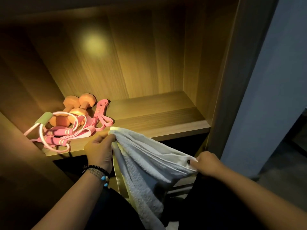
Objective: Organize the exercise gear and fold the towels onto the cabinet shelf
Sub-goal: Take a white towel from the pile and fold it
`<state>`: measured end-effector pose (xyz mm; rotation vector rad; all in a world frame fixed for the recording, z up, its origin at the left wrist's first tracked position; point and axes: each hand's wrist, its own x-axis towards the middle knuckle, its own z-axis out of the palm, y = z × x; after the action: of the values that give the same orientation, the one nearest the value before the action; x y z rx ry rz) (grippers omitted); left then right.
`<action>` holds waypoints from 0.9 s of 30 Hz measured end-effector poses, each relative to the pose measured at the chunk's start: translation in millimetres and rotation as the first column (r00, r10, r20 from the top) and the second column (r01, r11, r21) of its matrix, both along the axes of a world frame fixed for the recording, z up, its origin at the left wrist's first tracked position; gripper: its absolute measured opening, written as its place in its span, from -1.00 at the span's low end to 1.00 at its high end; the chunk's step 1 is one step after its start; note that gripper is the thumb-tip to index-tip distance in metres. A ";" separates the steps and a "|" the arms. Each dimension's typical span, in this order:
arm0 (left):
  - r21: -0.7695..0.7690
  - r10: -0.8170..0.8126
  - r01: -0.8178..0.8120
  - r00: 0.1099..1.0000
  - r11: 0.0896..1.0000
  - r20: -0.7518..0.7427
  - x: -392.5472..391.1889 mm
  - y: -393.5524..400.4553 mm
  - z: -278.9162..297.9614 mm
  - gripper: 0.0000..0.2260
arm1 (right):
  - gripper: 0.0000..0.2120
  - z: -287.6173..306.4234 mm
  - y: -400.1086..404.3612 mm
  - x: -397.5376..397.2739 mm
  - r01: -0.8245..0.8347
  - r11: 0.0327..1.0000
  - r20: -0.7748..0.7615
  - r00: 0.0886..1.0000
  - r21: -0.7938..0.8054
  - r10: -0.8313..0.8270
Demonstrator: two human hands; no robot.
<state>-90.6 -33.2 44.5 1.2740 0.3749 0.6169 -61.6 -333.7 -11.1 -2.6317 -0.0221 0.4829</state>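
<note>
Here the white towel point(144, 165) is stretched between both hands just in front of the cabinet shelf point(159, 123), its upper corner lying over the shelf's front edge and the rest hanging down in loose folds. The left hand point(100, 151), with beaded bracelets point(98, 173) at the wrist, has its fingers curled round one bunched end near the shelf edge. The right hand point(206, 163) pinches the opposite end, lower and toward the cabinet's right wall. Holding the two ends apart like this likely serves to pull the cloth taut, so that its edges can be found and matched for a fold.

The exercise gear is gathered at the left of the shelf: two orange dumbbells point(74, 110) side by side, a pink resistance band point(102, 117) just right of them, and a pink jump rope point(58, 135) tangled in front, its cord looping past the front edge. That leaves bare shelf to the right, probably room for the folded towel.
</note>
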 end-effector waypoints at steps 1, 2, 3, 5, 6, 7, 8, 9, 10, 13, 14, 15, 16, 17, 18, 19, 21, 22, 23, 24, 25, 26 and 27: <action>-0.016 0.000 0.000 1.000 1.000 0.001 -0.9 5.2 1.4 -0.67 | -0.57 1.2 2.0 1.5 0.012 1.000 0.037 0.999 0.012 -0.013; -0.032 -0.001 0.002 1.000 0.999 0.003 -2.0 10.2 3.0 -0.66 | -0.61 5.4 3.7 3.6 0.009 1.000 0.067 0.998 0.001 -0.009; -0.044 -0.002 0.002 1.000 0.999 0.005 -3.3 14.5 4.5 -0.68 | -0.68 11.9 4.5 6.6 -0.007 0.999 0.096 0.995 -0.035 0.010; -0.044 -0.013 0.013 1.000 0.999 0.005 -5.8 20.9 6.8 -0.74 | -0.78 31.7 4.6 14.4 -0.036 0.992 0.164 0.985 -0.119 0.055; -0.042 -0.019 0.019 1.000 0.999 0.002 -6.8 23.2 8.4 -0.74 | -0.77 43.8 3.6 18.8 -0.038 0.988 0.204 0.977 -0.149 0.069; -0.040 -0.022 0.022 1.000 0.999 -0.002 -7.1 26.0 9.5 -0.73 | -0.75 56.3 1.9 23.3 -0.035 0.985 0.245 0.966 -0.167 0.076; -0.035 -0.023 0.023 1.000 0.999 -0.008 -6.9 29.1 10.9 -0.73 | -0.72 69.0 0.2 27.9 -0.029 0.985 0.293 0.953 -0.171 0.079; -0.033 -0.023 0.022 1.000 0.999 -0.017 -5.8 31.9 12.4 -0.73 | -0.71 81.8 -1.3 32.1 -0.021 0.987 0.341 0.937 -0.157 0.074; -0.042 -0.022 0.021 0.999 0.999 -0.032 -4.3 34.9 13.5 -0.76 | -0.72 94.0 -2.4 36.0 -0.015 0.992 0.387 0.920 -0.123 0.062; -0.157 -0.084 0.068 0.992 0.985 -0.096 2.2 41.7 11.1 -0.79 | -0.76 127.0 -1.0 46.1 -0.013 1.000 0.472 0.881 -0.004 0.013; -0.201 -0.124 0.104 0.988 0.974 -0.091 3.4 41.8 9.8 -0.78 | -0.76 135.7 0.4 49.9 -0.009 1.000 0.481 0.877 0.019 -0.001; -0.235 -0.162 0.140 0.984 0.962 -0.078 4.0 41.6 8.5 -0.77 | -0.75 143.1 0.9 53.5 0.001 0.999 0.479 0.878 0.035 -0.017; -0.258 -0.200 0.178 0.978 0.949 -0.062 4.6 40.6 7.6 -0.76 | -0.74 149.6 0.2 57.0 0.016 0.999 0.464 0.885 0.050 -0.037; -0.268 -0.236 0.215 0.971 0.939 -0.047 4.3 39.6 6.5 -0.73 | -0.74 154.3 -1.3 59.9 0.035 0.997 0.439 0.896 0.068 -0.061; -0.263 -0.270 0.251 0.962 0.931 -0.036 3.6 38.3 6.0 -0.72 | -0.74 157.3 -4.0 62.2 0.052 0.995 0.410 0.909 0.083 -0.082; -0.241 -0.294 0.280 0.955 0.929 -0.027 2.8 37.0 5.4 -0.74 | -0.74 159.1 -7.1 63.8 0.066 0.994 0.384 0.918 0.088 -0.095; -0.177 -0.313 0.306 0.950 0.936 -0.013 2.3 33.1 4.4 -0.80 | -0.76 159.1 -12.5 64.8 0.098 0.991 0.356 0.926 0.092 -0.125; -0.145 -0.305 0.300 0.952 0.943 -0.009 2.6 30.7 4.7 -0.79 | -0.77 157.9 -15.4 65.0 0.124 0.987 0.353 0.923 0.105 -0.153; -0.111 -0.286 0.283 0.958 0.953 -0.010 3.7 28.4 4.9 -0.76 | -0.78 156.3 -18.2 65.4 0.159 0.979 0.353 0.915 0.125 -0.193; -0.065 -0.265 0.264 0.964 0.962 -0.013 5.1 26.5 5.5 -0.71 | -0.78 154.6 -20.8 66.0 0.200 0.969 0.357 0.903 0.148 -0.241; 0.004 -0.253 0.253 0.967 0.967 -0.020 6.2 25.2 7.2 -0.68 | -0.79 153.3 -23.0 66.6 0.240 0.956 0.362 0.887 0.169 -0.287; 0.104 -0.246 0.248 0.969 0.963 -0.026 7.2 23.6 9.6 -0.66 | -0.79 152.6 -24.5 67.3 0.272 0.944 0.364 0.873 0.186 -0.323; 0.251 -0.239 0.239 0.971 0.938 -0.031 8.2 22.7 11.9 -0.66 | -0.79 152.0 -24.9 68.0 0.292 0.936 0.367 0.863 0.199 -0.347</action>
<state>-82.4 -10.5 56.4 1.5374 0.1391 0.4662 6.4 -358.6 140.9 -2.4827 0.2431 -0.1674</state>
